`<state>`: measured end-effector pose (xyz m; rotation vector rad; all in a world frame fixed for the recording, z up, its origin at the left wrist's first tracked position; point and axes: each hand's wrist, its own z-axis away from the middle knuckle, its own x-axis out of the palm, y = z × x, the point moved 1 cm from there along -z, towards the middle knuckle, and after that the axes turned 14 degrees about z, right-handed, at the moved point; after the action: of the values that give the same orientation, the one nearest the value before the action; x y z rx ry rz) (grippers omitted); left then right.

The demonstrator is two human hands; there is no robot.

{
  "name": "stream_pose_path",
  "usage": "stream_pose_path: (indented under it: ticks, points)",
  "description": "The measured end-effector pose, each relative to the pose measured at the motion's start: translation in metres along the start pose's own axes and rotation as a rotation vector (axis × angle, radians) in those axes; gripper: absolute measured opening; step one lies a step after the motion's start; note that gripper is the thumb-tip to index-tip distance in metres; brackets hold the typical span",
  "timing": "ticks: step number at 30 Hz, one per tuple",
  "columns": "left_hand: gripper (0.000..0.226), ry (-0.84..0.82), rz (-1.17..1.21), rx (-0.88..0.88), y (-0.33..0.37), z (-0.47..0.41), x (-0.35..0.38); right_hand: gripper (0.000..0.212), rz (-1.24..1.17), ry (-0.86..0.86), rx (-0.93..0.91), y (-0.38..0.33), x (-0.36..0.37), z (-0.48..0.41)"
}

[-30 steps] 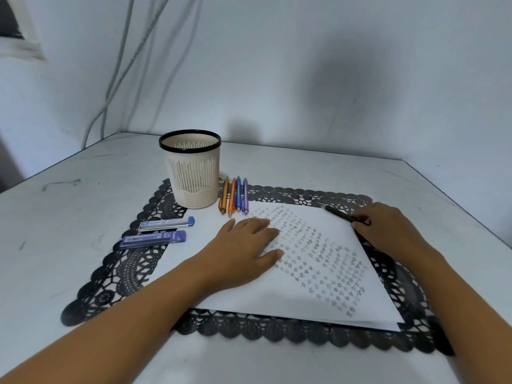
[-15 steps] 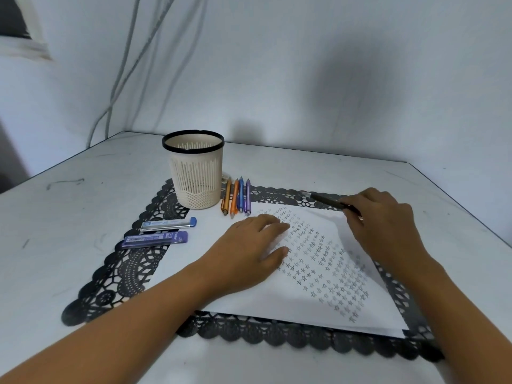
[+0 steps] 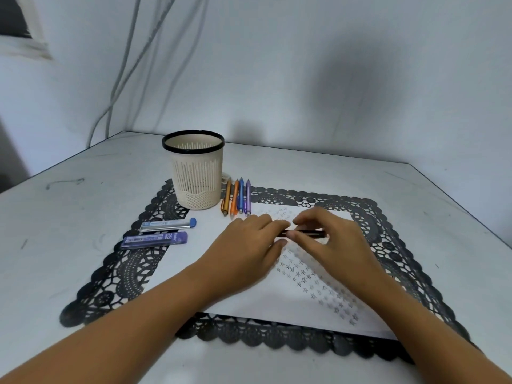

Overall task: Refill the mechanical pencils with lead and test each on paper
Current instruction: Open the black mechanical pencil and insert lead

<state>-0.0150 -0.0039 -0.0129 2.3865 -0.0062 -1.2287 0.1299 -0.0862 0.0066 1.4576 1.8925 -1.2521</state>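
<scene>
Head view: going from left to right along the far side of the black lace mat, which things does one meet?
Beige slotted plastic cup with a black rim → brown-orange mechanical pencil → orange mechanical pencil → blue mechanical pencil → purple mechanical pencil.

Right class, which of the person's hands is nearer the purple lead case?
Left. The left hand is to the right of the purple lead case, gripping one end of the black pencil; the right hand grips its other end, farther right.
</scene>
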Motion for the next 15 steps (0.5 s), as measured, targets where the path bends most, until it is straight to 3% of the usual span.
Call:
stream_pose_path:
  ticks: [3,15]
  points:
    - [0.036,0.034,0.058,-0.058,-0.004,-0.002,-0.003,0.006,-0.087,-0.025,0.127,0.004,-0.005,-0.002]
    - [0.029,0.072,0.142,-0.150,-0.013,-0.004,-0.009,0.017,-0.527,-0.041,0.348,0.013,-0.014,-0.004]
